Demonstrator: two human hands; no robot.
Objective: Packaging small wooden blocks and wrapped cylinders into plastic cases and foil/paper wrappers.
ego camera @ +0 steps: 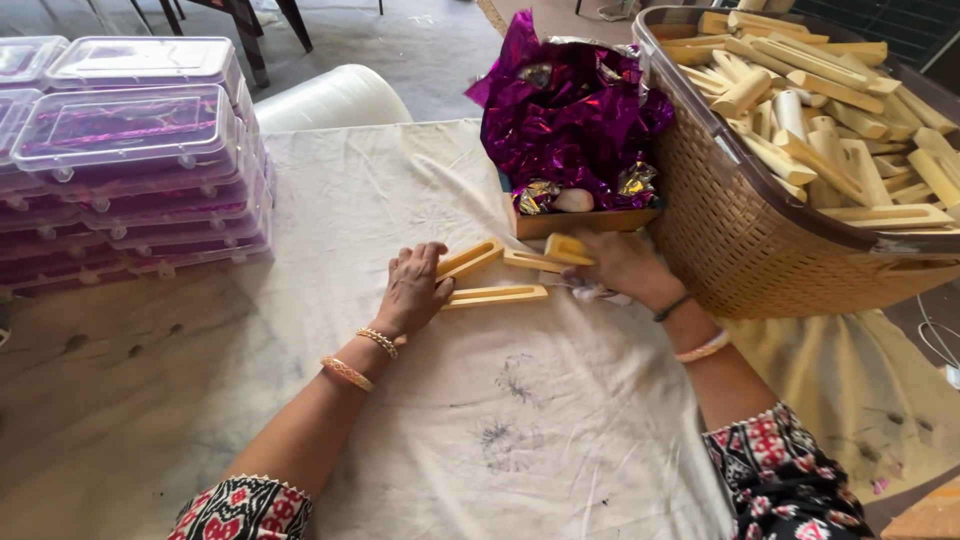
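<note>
1. Left hand [413, 290], fingers loosely curled, rests on wooden sticks [495, 295] on the cloth [520, 420].
2. Right hand [625, 265] pinches a wooden piece [567, 249].
3. Foil box [570, 120] just beyond; basket [740, 240] crowds the right; containers [130, 160] stacked left.

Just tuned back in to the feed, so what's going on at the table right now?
A person sits at a cloth-covered table laying out yellow wooden pieces. The left hand rests on two pieces, the right hand holds another. A basket full of such pieces stands at right, a box of purple foil behind, stacked plastic boxes at left.
</note>
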